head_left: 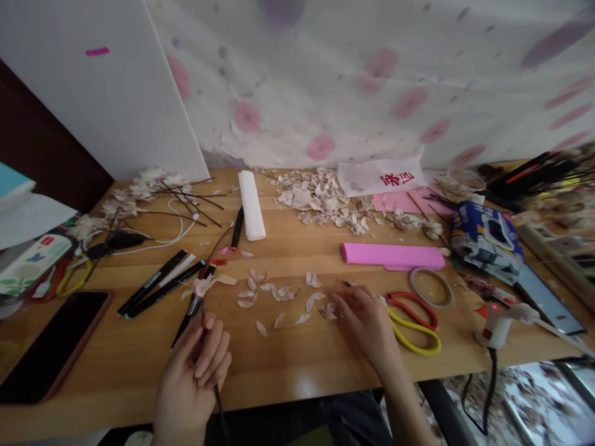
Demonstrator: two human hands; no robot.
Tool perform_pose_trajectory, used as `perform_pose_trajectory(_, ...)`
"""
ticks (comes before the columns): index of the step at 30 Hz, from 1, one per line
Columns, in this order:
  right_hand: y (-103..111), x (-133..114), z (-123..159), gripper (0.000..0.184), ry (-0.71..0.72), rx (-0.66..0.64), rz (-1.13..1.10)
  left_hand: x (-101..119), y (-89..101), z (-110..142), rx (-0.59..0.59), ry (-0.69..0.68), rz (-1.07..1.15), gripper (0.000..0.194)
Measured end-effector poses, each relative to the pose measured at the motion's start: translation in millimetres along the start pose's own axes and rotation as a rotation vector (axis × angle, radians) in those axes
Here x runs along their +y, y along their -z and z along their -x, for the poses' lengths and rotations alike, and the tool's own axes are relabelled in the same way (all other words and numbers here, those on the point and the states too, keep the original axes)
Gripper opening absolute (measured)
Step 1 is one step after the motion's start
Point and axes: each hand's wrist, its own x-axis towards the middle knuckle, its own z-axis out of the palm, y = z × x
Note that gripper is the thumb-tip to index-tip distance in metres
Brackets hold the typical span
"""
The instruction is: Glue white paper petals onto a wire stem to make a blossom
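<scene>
My left hand [195, 371] is closed round a thin dark wire stem [188, 314] at the table's near edge. A small pale paper flower [203, 285] tops that stem, which slants up to the right. My right hand [365, 322] rests on the wooden table [297, 359], fingers curled over a loose pale petal [329, 311]. Several more cut petals [279, 294] lie scattered between the two hands.
Red-and-yellow scissors [413, 322] and a tape ring [431, 287] lie right of my right hand. A glue gun [497, 322], a pink paper roll [393, 255], a white roll [251, 204], black pens [160, 285], a phone [51, 347] and finished flowers [149, 186] surround them.
</scene>
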Motion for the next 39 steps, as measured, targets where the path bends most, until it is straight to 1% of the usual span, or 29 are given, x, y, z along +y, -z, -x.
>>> perform_pose_trajectory(3,3,-19,-11,0.028,0.050,-0.055,-0.047,2,7.0,-6,-0.044,0.061,0.006,0.014)
perform_pose_trajectory(5,-3,-34,-19,0.021,0.095,-0.105,-0.070,5,11.0,-10,-0.067,0.077,0.007,0.013)
perform_pose_trajectory(7,-13,-50,-26,0.015,0.146,-0.163,-0.082,9,14.6,-11,-0.085,0.075,0.000,0.012)
perform_pose_trajectory(9,-27,-63,-32,0.014,0.202,-0.224,-0.079,14,18.1,-11,-0.092,0.068,-0.016,0.012)
perform_pose_trajectory(13,-54,-82,-39,0.025,0.292,-0.332,-0.024,21,25.7,-9,-0.064,0.029,-0.032,0.014)
perform_pose_trajectory(15,-62,-87,-40,0.025,0.313,-0.372,0.012,23,29.1,-8,-0.055,0.012,-0.033,0.014)
perform_pose_trajectory(17,-64,-88,-41,0.022,0.318,-0.397,0.042,25,31.3,-8,-0.051,0.019,-0.037,0.014)
perform_pose_trajectory(21,-54,-86,-43,0.013,0.296,-0.389,0.073,29,31.7,-10,-0.046,0.048,-0.053,0.014)
perform_pose_trajectory(24,-45,-87,-47,0.013,0.265,-0.360,0.071,30,31.7,-14,-0.066,0.050,-0.063,0.015)
perform_pose_trajectory(26,-45,-91,-51,0.014,0.248,-0.349,0.060,32,32.6,-17,-0.087,0.040,-0.062,0.016)
perform_pose_trajectory(29,-55,-99,-56,0.015,0.231,-0.357,0.044,35,35.4,-19,-0.112,0.036,-0.069,0.017)
perform_pose_trajectory(33,-78,-107,-67,0.017,0.211,-0.382,0.032,40,39.9,-19,-0.118,0.044,-0.078,0.019)
perform_pose_trajectory(36,-94,-110,-76,0.018,0.203,-0.411,0.019,43,42.2,-18,-0.107,0.027,-0.073,0.018)
perform_pose_trajectory(39,-104,-109,-83,0.014,0.186,-0.434,-0.008,47,43.9,-17,-0.095,0.038,-0.077,0.018)
